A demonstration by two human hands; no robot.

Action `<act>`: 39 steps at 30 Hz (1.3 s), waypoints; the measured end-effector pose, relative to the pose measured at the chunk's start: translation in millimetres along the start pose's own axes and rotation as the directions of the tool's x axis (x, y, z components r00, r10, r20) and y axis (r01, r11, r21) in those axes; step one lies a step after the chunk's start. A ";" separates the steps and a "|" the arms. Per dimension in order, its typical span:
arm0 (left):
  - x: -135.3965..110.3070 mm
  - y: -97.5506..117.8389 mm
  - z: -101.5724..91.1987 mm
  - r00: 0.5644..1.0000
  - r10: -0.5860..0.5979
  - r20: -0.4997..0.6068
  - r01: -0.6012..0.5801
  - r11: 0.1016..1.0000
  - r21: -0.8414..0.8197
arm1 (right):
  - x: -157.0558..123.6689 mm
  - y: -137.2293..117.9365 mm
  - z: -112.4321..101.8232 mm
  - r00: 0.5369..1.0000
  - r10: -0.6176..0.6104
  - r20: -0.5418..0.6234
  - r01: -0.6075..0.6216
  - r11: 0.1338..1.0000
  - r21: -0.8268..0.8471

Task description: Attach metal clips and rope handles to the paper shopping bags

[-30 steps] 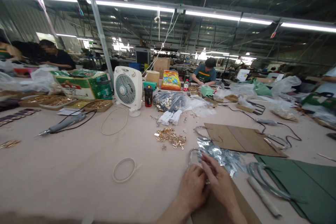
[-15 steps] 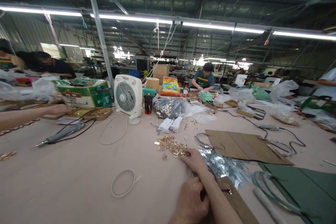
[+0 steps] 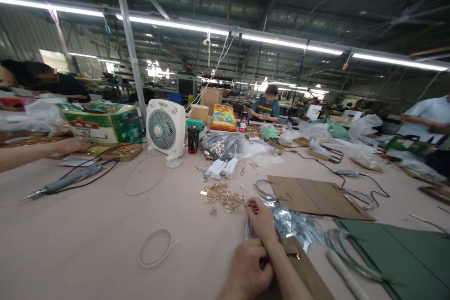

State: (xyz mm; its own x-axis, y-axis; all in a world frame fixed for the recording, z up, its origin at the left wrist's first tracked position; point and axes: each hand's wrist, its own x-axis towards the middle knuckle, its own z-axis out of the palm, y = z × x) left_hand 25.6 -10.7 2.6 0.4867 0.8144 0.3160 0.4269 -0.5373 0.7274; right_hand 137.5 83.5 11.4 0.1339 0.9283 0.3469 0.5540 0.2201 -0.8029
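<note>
My left hand is closed in a fist at the near edge of a brown bag panel, gripping it. A small shiny metal fitting sits on that panel. Crossing over it, my right hand has its fingertips pinched together just right of a heap of small gold-coloured metal fittings. What lies between those fingertips is too small to make out. Flat silver metal plates are heaped right beside my right hand. Part of the panel is hidden beneath my hands and forearm.
Further right lie another brown panel, a green panel and clear tubing. A white fan, a dark cup and a bagged heap of parts stand ahead. A grey handheld tool and another person's arm are left.
The whole view has shifted slightly to the left. My right hand's fingers have drawn a little away from the gold heap and pinch together. My left hand keeps its grip.
</note>
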 end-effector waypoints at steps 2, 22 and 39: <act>0.2 1.1 -1.6 0.999 0.009 -0.040 -0.011 0.998 -0.054 | -8.0 -4.3 -12.0 0.993 0.018 -0.115 -0.007 0.995 0.095; 5.8 2.3 -5.9 0.992 0.017 -0.122 -0.061 0.929 -0.366 | -130.1 3.0 -69.2 0.979 0.182 -0.096 -0.115 0.870 0.480; 1.9 -4.5 -0.1 0.974 0.124 -0.188 -0.183 0.922 -0.342 | -132.7 6.0 -80.7 0.989 0.005 -0.150 0.034 0.965 0.260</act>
State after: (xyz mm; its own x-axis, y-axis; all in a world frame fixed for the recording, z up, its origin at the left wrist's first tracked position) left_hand 24.5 -6.7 0.0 0.3835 0.7681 0.5128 0.0436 -0.5697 0.8207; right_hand 189.4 -62.5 -0.3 0.2582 0.8741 0.4115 0.3252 0.3224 -0.8890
